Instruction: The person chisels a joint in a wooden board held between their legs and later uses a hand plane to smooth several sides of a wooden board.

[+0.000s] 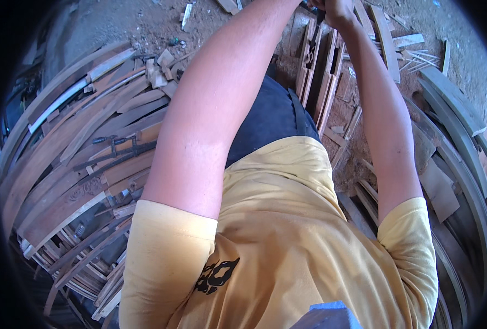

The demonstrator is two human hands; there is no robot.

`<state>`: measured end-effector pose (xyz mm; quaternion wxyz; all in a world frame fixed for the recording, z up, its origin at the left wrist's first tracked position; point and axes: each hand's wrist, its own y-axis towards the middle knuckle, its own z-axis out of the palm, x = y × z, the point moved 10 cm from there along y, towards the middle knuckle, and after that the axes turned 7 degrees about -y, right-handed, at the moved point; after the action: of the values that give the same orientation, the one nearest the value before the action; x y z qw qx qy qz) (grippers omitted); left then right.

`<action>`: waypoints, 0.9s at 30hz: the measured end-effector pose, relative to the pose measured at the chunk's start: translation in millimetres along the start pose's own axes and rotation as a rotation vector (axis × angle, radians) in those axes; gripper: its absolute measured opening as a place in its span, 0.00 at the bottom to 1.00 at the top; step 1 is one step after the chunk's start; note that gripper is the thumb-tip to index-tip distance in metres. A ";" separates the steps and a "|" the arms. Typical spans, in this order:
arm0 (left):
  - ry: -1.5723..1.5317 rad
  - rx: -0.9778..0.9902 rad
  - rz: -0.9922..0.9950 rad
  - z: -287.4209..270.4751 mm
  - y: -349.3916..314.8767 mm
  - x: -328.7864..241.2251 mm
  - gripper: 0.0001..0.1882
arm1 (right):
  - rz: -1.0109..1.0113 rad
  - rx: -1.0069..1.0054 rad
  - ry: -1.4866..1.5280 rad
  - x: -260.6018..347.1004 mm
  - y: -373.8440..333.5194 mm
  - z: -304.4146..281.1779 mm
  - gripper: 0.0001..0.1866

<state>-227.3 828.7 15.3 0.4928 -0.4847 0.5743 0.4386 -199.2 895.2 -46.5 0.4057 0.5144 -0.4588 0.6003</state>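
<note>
Both hands are at the top edge of the head view, partly cut off. My right hand [339,12] is closed, its fingers curled around something mostly hidden. Just beside it, a dark slim tool [320,17] points down toward a slotted wooden piece [309,57]; its kind does not show. Only a sliver of my left hand [310,3] shows, close against the right one, and its fingers are hidden. A second slotted wooden piece [329,82] lies alongside the first, between my forearms.
Stacked boards and curved planks [84,142] fill the left, with a dark metal clamp [114,147] lying on them. More long planks [457,120] lean at the right. Wood offcuts [158,71] and thin sticks [419,59] litter the dusty ground [128,22].
</note>
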 end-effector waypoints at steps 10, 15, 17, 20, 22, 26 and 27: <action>-0.069 0.014 0.347 42.3 -110.0 -56.6 0.11 | -0.286 -0.205 -0.124 9.3 -74.5 -33.1 0.16; 0.006 -0.046 -0.064 23.8 4.9 13.4 0.16 | 0.108 -0.161 0.267 -40.9 1.7 -26.3 0.17; -0.031 -0.079 -0.136 -15.1 10.0 48.8 0.18 | 0.268 -0.065 0.214 -64.3 25.7 15.5 0.17; 0.221 -0.060 -0.213 42.4 35.7 36.0 0.23 | -0.135 -0.377 -0.194 -59.3 38.5 -88.7 0.20; 0.077 -0.162 -0.251 -4.3 -19.5 70.3 0.25 | 0.086 -0.334 0.040 -63.4 0.5 -22.1 0.18; -0.034 -0.203 -0.056 -42.1 -99.8 37.0 0.28 | -0.088 -0.455 -0.087 7.7 -48.2 -29.8 0.10; 0.011 -0.206 0.025 -52.8 -122.7 24.2 0.29 | -0.189 -0.459 0.003 33.0 -62.8 -21.5 0.09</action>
<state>-114.5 756.0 -5.0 0.4317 -0.5280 0.5347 0.4989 -148.9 932.2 -6.5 0.5669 0.4484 -0.5325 0.4405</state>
